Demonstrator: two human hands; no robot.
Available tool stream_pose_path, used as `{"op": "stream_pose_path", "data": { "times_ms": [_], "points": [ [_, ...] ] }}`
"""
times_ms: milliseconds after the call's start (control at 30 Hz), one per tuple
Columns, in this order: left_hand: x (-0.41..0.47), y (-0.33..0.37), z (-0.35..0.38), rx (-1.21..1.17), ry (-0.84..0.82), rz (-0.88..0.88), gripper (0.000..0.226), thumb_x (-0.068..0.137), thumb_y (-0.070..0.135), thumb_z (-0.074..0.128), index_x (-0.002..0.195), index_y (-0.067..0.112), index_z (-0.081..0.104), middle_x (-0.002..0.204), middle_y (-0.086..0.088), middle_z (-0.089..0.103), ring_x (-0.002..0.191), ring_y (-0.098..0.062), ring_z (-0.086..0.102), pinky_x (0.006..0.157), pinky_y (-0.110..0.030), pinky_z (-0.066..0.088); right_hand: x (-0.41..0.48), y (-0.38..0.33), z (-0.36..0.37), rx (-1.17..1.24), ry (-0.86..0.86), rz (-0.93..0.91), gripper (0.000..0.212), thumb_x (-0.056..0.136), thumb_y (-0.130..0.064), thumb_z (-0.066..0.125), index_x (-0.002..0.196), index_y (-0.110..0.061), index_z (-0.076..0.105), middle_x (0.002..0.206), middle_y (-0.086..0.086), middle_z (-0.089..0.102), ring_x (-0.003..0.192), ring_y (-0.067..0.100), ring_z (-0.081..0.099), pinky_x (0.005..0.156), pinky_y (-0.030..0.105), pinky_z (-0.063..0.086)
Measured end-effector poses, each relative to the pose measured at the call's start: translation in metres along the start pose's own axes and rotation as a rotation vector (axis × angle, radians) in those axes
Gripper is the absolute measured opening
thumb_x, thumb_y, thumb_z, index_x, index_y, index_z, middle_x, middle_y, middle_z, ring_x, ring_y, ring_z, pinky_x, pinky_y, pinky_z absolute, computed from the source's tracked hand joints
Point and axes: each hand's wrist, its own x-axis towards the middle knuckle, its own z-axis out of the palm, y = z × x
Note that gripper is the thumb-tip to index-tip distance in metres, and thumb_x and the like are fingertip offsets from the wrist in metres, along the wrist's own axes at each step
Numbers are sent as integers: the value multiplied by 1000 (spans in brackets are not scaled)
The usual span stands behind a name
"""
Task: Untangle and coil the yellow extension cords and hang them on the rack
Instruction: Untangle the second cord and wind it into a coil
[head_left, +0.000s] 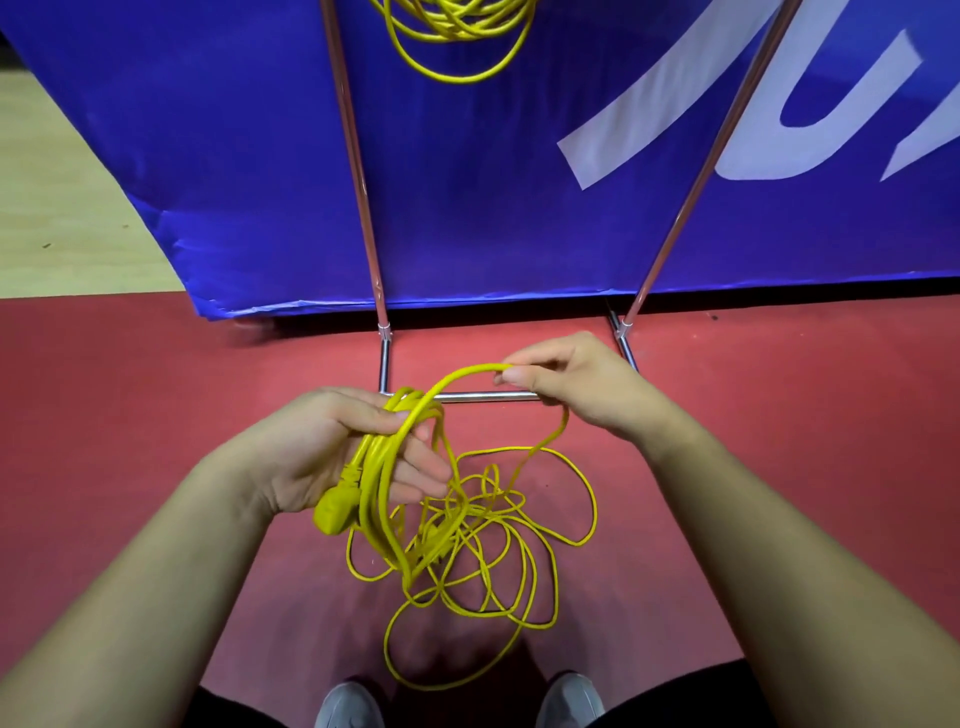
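Yellow coiled loops (395, 436): lying bunched across the left palm, just in front of the base bar (488, 397) of the rack (358, 171).
Left hand (322, 452): gripping the loops, thumb pressing over the top, fingers half curled underneath, not fully closed.
Plug (332, 512): hanging from the heel of the left hand, nearer the person than the base bar.
Right hand (566, 384): pinching one strand (467, 370) between thumb and fingertips, other fingers curling loosely; hovering above the bar's right end.
Strand: arching from the right-hand pinch over to the loops, crossing above the base bar.
Loose tangle (493, 545): sprawling on the floor (156, 415) in front of the base bar, one run trailing up to the right hand.
Hung coil (457, 36): hanging high above the base bar, between the rack's two uprights; the hook is out of frame.
Banner (467, 182): blue with white lettering, standing just behind the base bar.
Shoes (348, 706): grey, showing at the bottom edge, well in front of the base bar.
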Motion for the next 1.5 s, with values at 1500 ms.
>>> {"op": "stream_pose_path", "data": {
  "times_ms": [1500],
  "points": [
    [14,1,-36,234,614,368,19,96,16,55,78,8,55,53,-1,62,42,-11,59,40,-17,44,17,27,9,-597,-152,360,17,87,-12,60,77,-8,74,80,11,73,62,16,62,60,28,51]
  ]
}}
